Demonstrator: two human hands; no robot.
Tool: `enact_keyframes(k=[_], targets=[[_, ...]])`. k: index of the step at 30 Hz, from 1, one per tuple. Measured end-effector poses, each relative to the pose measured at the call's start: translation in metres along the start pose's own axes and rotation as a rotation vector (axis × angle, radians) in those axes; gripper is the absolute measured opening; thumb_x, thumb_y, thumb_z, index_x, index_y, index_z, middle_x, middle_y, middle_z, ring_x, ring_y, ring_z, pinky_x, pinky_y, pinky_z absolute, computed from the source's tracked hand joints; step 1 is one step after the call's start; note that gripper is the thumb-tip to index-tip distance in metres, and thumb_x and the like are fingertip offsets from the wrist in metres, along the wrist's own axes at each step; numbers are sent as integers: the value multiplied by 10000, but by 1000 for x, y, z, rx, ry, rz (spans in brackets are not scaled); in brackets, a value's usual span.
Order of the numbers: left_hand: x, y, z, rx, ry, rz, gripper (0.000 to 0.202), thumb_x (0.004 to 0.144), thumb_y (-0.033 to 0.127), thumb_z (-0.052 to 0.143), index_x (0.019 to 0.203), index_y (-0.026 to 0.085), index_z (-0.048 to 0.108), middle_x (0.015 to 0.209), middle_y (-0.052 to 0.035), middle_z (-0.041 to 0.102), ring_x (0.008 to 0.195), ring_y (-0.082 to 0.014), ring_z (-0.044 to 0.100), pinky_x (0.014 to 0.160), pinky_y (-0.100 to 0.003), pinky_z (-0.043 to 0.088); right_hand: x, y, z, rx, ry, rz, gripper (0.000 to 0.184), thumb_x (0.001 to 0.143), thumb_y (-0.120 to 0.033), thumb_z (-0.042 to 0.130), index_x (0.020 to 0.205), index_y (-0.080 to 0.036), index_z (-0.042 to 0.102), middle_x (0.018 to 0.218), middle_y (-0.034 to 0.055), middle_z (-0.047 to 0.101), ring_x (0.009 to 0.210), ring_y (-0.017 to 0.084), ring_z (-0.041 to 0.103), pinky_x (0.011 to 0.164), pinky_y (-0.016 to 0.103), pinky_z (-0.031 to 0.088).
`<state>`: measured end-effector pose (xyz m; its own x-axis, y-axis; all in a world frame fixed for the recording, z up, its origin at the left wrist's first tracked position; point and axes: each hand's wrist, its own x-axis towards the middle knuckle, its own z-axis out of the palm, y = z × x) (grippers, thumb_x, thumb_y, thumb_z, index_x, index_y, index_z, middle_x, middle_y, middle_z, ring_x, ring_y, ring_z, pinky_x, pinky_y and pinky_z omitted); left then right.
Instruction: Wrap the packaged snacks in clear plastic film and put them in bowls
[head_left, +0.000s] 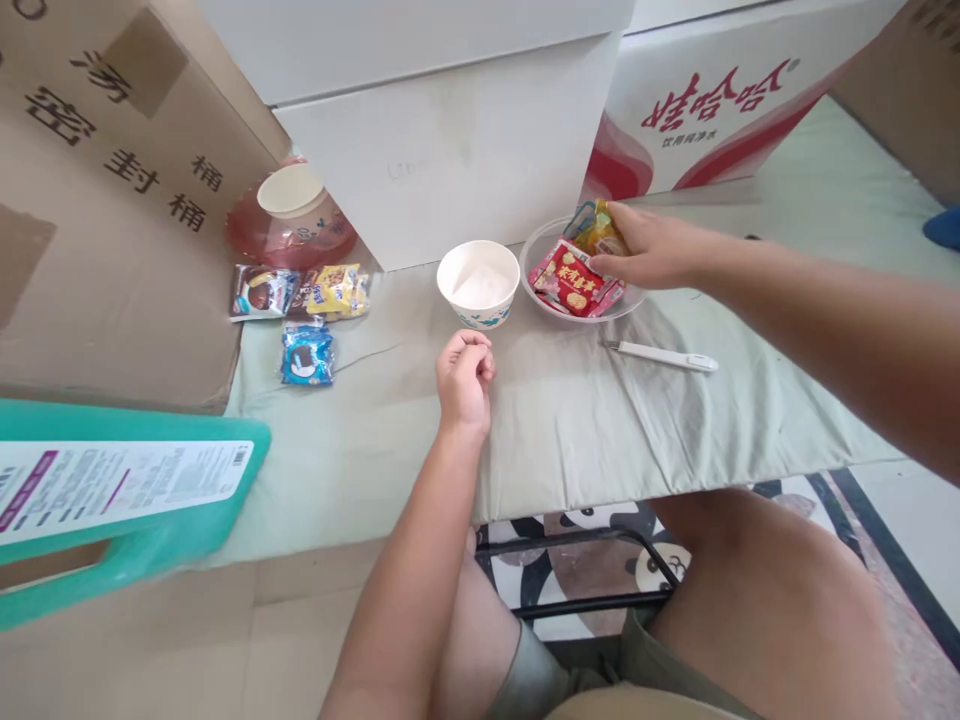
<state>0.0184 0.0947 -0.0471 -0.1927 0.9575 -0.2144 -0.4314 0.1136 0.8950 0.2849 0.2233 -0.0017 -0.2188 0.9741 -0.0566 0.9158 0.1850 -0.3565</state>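
Note:
My left hand (465, 382) rests on the cloth with its fingers curled in, and nothing shows in it. Just beyond it stands a white paper bowl (480, 285) with a blue pattern near its base. Over the right side of a clear plastic bowl (536, 248), my right hand (651, 248) has its thumb and fingers around a yellow snack packet (598, 236). Red snack packets (574, 278) lie in that clear bowl. A white utility knife (664, 354) lies on the cloth in front of it.
Several snack packets (307, 345) lie on the left of the cloth. Behind them, a paper bowl (294, 195) sits in a red basket (244, 225). Cardboard boxes (450, 150) wall the back and left. A green jug (135, 540) stands at the near left.

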Motion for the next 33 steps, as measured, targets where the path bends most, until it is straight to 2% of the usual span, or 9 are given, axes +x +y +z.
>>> enact_keyframes(k=[6,11,14,16,18,23,26,28,33], targets=[[2,-7,5,39,-12,5,113,568,258,611,645,206,546,483,75,412,446,-61,345,478,-213,239,2,15,43,26,153,-120,751,853,-481,694,1488,-138,486,1545,245,527,1380,456,533,1147,676,383],[4,-5,3,28,-3,20,110,572,255,613,648,205,550,481,77,410,444,-60,348,476,-210,239,-5,-1,34,-42,159,-19,769,834,-476,671,1487,-112,494,1596,268,459,1484,513,392,1191,785,174],[3,0,-2,-3,26,36,109,571,249,611,646,202,548,477,81,396,439,-56,340,472,-208,225,-24,-42,9,-140,321,-44,673,890,-394,585,1484,-94,484,1579,274,468,1525,495,323,1225,734,93],[2,5,-8,-38,63,63,101,577,241,602,645,201,539,475,86,366,437,-52,320,470,-206,217,-37,-80,-2,-109,423,-184,552,933,-307,518,1464,-157,504,1545,231,520,1504,444,372,1241,658,178],[4,13,-17,-86,134,94,104,594,236,599,646,205,515,480,93,326,433,-50,291,464,-208,208,-45,-122,0,-23,358,-355,511,912,-273,540,1416,-189,552,1410,198,621,1363,425,523,1177,621,340],[19,45,-70,-175,398,248,195,704,265,621,673,222,434,506,100,237,412,-57,239,447,-229,179,-28,-226,65,96,73,-672,451,913,-139,448,1320,-187,636,1295,141,665,1152,313,642,966,455,521],[25,65,-113,-207,496,379,251,781,292,593,679,229,371,514,90,204,397,-69,219,441,-255,167,-3,-276,113,23,-43,-762,563,890,-35,416,1393,-207,600,1435,135,598,1233,291,616,921,406,535],[25,73,-133,-220,525,411,276,808,286,572,669,229,340,512,82,192,391,-74,206,440,-270,160,15,-303,139,-34,-64,-823,608,914,-25,429,1459,-259,560,1565,110,511,1365,304,540,998,438,523],[22,85,-141,-276,660,423,216,805,155,509,648,219,375,522,64,200,419,-79,170,451,-273,128,48,-343,176,-171,-100,-897,480,1017,-135,452,1436,-325,589,1656,15,434,1541,336,355,1162,570,396]])
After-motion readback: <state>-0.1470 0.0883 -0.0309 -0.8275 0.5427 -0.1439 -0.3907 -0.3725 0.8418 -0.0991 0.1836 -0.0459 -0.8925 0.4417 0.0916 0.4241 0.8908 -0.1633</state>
